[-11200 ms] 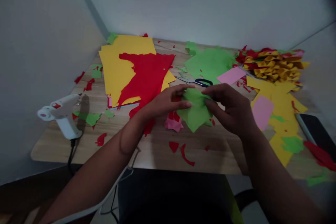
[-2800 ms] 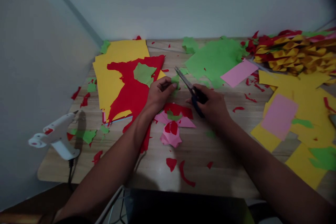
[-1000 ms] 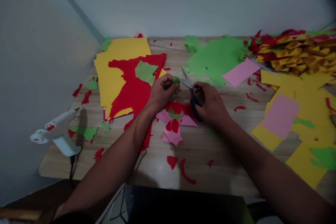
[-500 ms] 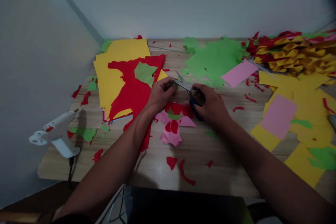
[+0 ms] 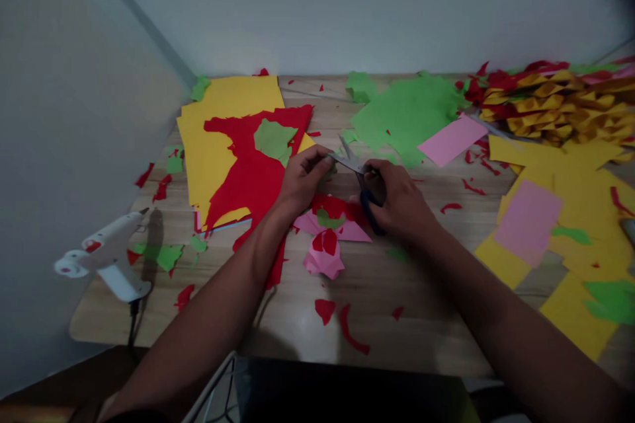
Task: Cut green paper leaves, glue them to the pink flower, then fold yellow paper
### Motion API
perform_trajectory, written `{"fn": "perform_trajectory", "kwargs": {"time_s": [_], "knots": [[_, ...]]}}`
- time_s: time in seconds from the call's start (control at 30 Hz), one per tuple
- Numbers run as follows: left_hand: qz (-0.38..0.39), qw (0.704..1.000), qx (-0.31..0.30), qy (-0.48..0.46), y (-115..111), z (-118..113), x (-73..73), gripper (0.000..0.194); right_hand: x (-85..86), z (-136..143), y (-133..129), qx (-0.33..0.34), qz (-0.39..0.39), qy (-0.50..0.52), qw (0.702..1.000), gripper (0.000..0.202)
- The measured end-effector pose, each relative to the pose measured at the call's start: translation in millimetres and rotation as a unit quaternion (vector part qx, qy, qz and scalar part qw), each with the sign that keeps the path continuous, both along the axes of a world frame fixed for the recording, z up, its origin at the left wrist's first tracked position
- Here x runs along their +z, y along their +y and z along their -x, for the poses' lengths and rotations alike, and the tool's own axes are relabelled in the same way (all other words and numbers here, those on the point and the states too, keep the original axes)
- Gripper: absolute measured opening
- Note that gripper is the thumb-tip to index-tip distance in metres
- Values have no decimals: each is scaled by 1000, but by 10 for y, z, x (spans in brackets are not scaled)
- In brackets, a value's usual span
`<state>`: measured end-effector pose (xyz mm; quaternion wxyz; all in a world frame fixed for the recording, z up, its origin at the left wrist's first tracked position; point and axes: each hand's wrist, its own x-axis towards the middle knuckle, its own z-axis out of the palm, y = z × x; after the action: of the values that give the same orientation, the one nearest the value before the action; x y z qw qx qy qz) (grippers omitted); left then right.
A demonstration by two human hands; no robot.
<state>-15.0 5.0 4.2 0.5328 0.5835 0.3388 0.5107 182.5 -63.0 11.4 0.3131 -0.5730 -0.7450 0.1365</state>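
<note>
My right hand (image 5: 394, 195) is closed round the dark handles of a pair of scissors (image 5: 351, 162), whose blades are apart and point up and left. One blade reaches the fingertips of my left hand (image 5: 308, 175). Those fingers are pinched together over a small piece, seemingly green, that they mostly hide. Below my hands lies a pink folded paper shape (image 5: 323, 263) with red and green bits on it. Beside my left forearm, a large cut red sheet (image 5: 253, 178) bears a green piece (image 5: 274, 139) and overlaps yellow sheets (image 5: 206, 155).
A white glue gun (image 5: 116, 261) stands at the left edge of the table (image 5: 297, 337). Green paper (image 5: 407, 115) lies at the back, with folded yellow strips (image 5: 555, 106) at the back right. Pink and yellow sheets (image 5: 585, 205) cover the right side. Red scraps are scattered around.
The scissors' handles have tilted slightly downward in my right hand, and the blades have shifted a little to the right. My left fingertips have moved slightly right.
</note>
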Motion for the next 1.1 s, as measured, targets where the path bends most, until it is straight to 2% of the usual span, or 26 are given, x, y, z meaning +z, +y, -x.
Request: {"fn": "perform_trajectory", "kwargs": {"time_s": [0.13,0.33,0.53,0.67,0.73,0.83,1.0,1.1], "knots": [[8,1000,-4,-22,15,2,-23,39,-25,-7,8,9,-2,-7,1000,53],[-3,999,-25,27,23,10,-89,36,-61,-37,25,13,16,55,998,53],[2,998,-4,56,17,1,-42,36,-8,-30,28,-15,45,81,996,45],[-26,996,52,64,56,14,-43,30,33,-1,11,-54,48,58,996,46],[-10,996,72,52,70,22,-42,28,39,14,-8,-69,31,39,996,52],[56,996,71,-3,40,12,19,31,11,22,-22,-62,6,37,997,59],[113,987,84,-84,-87,-23,204,41,-66,-3,19,-33,-14,87,996,53],[119,984,95,-94,-94,-5,199,37,-72,-15,35,-20,-13,97,995,53]]}}
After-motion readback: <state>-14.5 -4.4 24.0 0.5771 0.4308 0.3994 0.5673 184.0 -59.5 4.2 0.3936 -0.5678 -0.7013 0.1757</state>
